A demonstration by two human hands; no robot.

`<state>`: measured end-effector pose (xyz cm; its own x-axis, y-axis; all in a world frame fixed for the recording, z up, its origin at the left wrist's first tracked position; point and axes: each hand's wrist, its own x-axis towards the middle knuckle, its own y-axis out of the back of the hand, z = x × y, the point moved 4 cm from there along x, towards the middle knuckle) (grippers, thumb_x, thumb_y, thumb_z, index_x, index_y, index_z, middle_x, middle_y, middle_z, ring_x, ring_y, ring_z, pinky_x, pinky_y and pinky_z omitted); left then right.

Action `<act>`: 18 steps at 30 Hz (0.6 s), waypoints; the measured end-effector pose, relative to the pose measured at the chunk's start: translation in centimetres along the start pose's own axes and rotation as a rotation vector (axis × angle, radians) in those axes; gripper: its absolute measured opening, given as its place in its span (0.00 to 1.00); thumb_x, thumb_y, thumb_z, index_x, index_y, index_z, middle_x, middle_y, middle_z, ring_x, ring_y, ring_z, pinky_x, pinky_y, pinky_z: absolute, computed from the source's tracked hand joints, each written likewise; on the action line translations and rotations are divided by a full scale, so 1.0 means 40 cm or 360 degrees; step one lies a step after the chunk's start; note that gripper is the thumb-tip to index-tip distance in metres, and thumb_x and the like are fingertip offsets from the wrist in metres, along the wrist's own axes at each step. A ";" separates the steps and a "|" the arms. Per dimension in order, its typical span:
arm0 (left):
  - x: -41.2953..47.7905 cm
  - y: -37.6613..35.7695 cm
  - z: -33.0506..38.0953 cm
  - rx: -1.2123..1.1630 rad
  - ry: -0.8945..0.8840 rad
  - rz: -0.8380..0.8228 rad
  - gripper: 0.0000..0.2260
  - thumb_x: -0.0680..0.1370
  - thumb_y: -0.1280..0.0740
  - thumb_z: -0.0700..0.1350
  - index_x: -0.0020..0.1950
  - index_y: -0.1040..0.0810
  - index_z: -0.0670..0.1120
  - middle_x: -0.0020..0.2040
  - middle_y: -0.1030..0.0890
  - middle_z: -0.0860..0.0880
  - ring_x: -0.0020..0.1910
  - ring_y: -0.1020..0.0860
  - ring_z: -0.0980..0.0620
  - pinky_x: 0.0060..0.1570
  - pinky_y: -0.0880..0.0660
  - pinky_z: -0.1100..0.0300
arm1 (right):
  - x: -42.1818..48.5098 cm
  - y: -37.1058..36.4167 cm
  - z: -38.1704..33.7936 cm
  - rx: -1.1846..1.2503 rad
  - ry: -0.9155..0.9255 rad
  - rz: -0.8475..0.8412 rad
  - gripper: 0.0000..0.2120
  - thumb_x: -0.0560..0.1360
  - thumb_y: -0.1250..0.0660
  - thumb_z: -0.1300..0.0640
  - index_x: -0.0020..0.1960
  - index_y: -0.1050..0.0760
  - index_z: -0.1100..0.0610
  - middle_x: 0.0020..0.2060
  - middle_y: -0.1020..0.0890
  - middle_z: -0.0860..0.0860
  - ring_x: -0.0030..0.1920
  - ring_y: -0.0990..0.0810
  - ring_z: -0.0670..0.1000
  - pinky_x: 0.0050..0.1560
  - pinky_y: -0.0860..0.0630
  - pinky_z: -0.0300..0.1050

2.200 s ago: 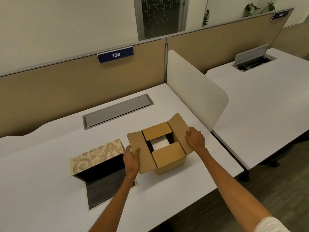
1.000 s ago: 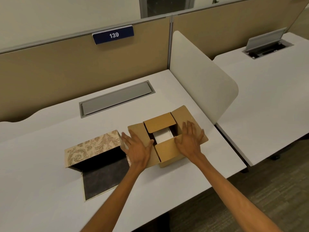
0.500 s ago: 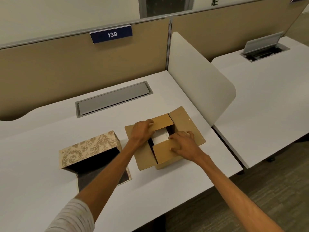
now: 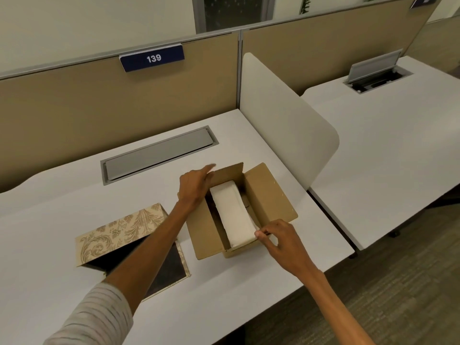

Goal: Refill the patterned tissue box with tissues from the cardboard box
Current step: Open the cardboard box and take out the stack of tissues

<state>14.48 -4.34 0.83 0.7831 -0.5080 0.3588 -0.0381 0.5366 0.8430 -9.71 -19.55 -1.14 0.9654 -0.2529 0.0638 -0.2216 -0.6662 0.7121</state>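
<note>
The cardboard box [image 4: 270, 197] stands on the white desk with all its flaps spread. Inside lies a white stack of tissues [image 4: 234, 215], fully exposed. My left hand [image 4: 195, 186] holds back the far end flap at the box's far-left corner, index finger stretched out. My right hand [image 4: 281, 239] presses the near end flap down and outward, thumb close to the near end of the tissues. The patterned tissue box [image 4: 119, 232] lies on its side to the left, its dark interior open towards me and its flap flat on the desk, partly hidden by my left forearm.
A grey cable hatch [image 4: 159, 154] is set into the white desk [image 4: 49, 215] behind the boxes. A white rounded divider [image 4: 286, 120] stands right of the cardboard box. Beyond it is a second desk [image 4: 388, 135] with an open cable hatch. The desk's front edge is close to my right hand.
Both end flaps, which covered most of the tissues, have been folded outward by my hands, and the white stack now shows along its whole length.
</note>
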 end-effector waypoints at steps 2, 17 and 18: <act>0.022 0.003 0.000 0.0044 -0.0008 0.0075 0.17 0.78 0.32 0.37 0.67 0.22 0.45 0.53 0.14 0.41 0.48 0.15 0.42 0.53 0.19 0.50 | -0.023 -0.009 0.001 0.0017 -0.0013 0.0009 0.13 0.78 0.38 0.44 0.50 0.19 0.50 0.44 0.18 0.43 0.50 0.24 0.42 0.54 0.25 0.45; -0.037 -0.154 -0.047 -0.0010 0.0267 -0.0726 0.22 0.85 0.50 0.47 0.79 0.43 0.43 0.80 0.42 0.45 0.78 0.42 0.46 0.76 0.43 0.57 | -0.085 -0.099 0.058 -0.0271 -0.0128 0.0083 0.16 0.74 0.29 0.56 0.61 0.22 0.50 0.57 0.21 0.48 0.59 0.25 0.48 0.58 0.24 0.42; -0.043 -0.161 -0.050 -0.0017 0.0279 -0.0736 0.21 0.85 0.49 0.47 0.77 0.38 0.44 0.77 0.35 0.44 0.75 0.35 0.45 0.72 0.38 0.58 | -0.084 -0.106 0.058 -0.0265 -0.0152 0.0103 0.17 0.73 0.28 0.57 0.61 0.22 0.50 0.57 0.21 0.48 0.58 0.25 0.48 0.57 0.23 0.43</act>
<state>14.62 -5.56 -6.01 0.8092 -0.5739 -0.1253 0.3436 0.2894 0.8934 -12.32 -17.49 -6.00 0.9306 -0.3623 0.0521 -0.2493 -0.5231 0.8150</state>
